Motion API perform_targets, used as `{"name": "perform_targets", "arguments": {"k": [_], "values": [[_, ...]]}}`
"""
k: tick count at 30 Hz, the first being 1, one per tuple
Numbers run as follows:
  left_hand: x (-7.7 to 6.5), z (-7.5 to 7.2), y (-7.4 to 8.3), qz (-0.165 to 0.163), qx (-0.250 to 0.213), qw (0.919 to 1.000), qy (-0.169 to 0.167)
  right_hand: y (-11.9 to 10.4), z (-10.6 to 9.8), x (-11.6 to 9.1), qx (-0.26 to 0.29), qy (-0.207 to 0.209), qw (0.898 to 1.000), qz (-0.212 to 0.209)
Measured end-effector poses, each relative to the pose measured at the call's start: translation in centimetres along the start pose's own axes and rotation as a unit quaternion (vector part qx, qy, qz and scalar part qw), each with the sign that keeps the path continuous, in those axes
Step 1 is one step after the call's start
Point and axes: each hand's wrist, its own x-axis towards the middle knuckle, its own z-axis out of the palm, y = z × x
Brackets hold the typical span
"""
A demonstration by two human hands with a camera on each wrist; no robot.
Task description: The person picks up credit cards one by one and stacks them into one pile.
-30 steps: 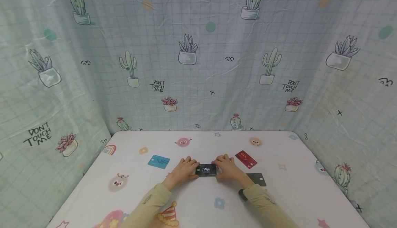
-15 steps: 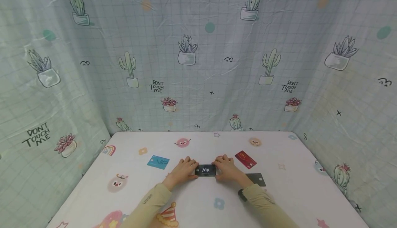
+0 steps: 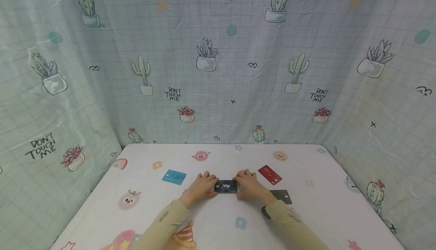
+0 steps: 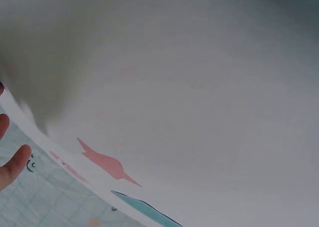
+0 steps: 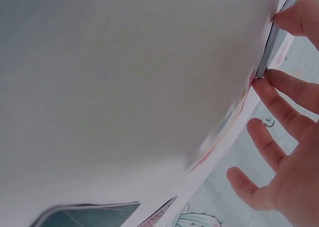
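A stack of cards [image 3: 226,187], topped by a black one printed "Vip", lies at the middle of the table between the two hands. My left hand [image 3: 203,187] pinches its left end, thumb at the near edge and fingers at the far edge. At the right end my right hand [image 3: 249,185] grips it the same way. In the right wrist view the layered edges of the card stack [image 5: 270,47] show between thumb and fingertips, with the other fingers spread off it. Only a few left fingertips [image 4: 20,159] enter the left wrist view, and the stack is hidden there.
A blue VIP card [image 3: 174,177] lies to the left and a red card [image 3: 270,175] to the back right. Partly under the right forearm is a dark grey card [image 3: 282,196]. A black rounded thing [image 3: 265,213] shows beside the right sleeve. Patterned curtains [image 3: 218,121] stand behind the table.
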Motion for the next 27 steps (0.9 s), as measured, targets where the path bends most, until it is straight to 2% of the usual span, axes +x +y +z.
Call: {"name": "perform_targets", "arguments": {"k": [6,13,20,27], "values": [[0.12,-0.09,0.0,0.007,0.006,0.9999,0.012,-0.06,0.1,0.26,-0.013,-0.002,1.0,0.005],[0.06,0.07,0.11,0.0,0.008,0.9999,0.011,-0.03,0.31,0.34,-0.016,-0.005,1.0,0.012],[0.01,0.14,0.12,-0.013,0.008,0.9998,-0.009,0.02,0.23,0.08,-0.007,-0.004,1.0,0.013],[-0.05,0.29,0.09,-0.014,0.008,0.9998,-0.008,0.05,0.17,-0.09,-0.001,-0.005,1.0,0.009]]}}
